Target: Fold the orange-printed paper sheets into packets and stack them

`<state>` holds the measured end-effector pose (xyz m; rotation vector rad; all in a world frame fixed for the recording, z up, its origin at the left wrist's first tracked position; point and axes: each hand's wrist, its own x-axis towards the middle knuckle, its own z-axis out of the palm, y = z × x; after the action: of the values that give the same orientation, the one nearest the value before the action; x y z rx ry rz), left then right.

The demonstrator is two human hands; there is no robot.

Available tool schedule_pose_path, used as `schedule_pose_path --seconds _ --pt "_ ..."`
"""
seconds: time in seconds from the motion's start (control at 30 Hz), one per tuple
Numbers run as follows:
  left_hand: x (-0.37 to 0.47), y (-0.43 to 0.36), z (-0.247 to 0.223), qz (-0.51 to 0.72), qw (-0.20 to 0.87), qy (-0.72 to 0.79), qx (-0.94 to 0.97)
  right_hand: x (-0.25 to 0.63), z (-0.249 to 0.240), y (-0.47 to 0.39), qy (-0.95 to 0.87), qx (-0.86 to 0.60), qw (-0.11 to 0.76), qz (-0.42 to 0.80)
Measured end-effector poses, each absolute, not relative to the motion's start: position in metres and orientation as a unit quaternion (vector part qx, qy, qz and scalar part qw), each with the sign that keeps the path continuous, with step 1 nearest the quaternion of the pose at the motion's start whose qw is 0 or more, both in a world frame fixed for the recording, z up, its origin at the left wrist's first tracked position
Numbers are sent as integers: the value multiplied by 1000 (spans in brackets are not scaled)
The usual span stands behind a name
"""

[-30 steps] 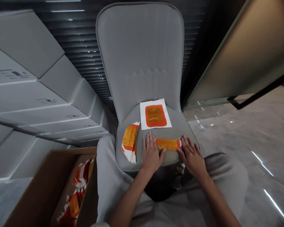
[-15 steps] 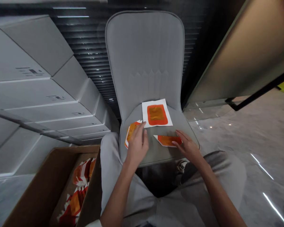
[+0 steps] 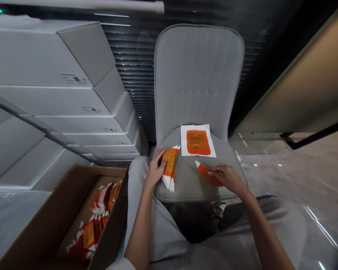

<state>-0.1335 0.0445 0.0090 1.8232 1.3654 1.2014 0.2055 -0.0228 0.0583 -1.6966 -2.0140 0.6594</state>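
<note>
On the grey chair seat, my left hand [image 3: 155,169] grips the left edge of a small stack of folded orange-and-white paper sheets [image 3: 170,161], thumb on top. Their pointed white corners stick out at both ends. Pinched between the thumb and fingers of my right hand [image 3: 229,180] is one folded orange paper sheet [image 3: 207,174], tilted and slightly curved, its white tip pointing up and left. Behind both hands an unfolded white sheet with an orange square [image 3: 198,142] lies flat near the backrest.
A cardboard box [image 3: 30,228] at lower left holds several folded orange-and-white papers [image 3: 94,228]. Stacked white boxes [image 3: 73,101] rise on the left. The chair [image 3: 198,75] stands before dark slats, with a tan panel [image 3: 304,86] at right.
The view has shifted left. My left hand has moved to the stack's outer edge, and the stack is turned. My right hand has lifted and tilted the folded sheet.
</note>
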Motion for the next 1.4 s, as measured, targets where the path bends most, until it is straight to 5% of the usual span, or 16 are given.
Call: schedule_pose_path --seconds 0.2,0.4,0.6,0.77,0.97,1.4 --pt "-118 34 0 460 350 523 627 130 85 6 -626 -513 323 491" --pt "-107 24 -4 523 398 514 551 60 32 47 -593 -583 330 447" --pt "-101 18 -4 594 435 494 463 34 -5 44 -564 -624 435 321" --pt "-105 22 -9 598 422 479 485 18 -23 43 -496 -517 559 418" --pt "-111 24 -6 591 523 428 440 3 -19 38 -452 -485 558 499" --pt "-107 50 -5 593 493 455 446 -3 -6 35 -444 -494 550 507"
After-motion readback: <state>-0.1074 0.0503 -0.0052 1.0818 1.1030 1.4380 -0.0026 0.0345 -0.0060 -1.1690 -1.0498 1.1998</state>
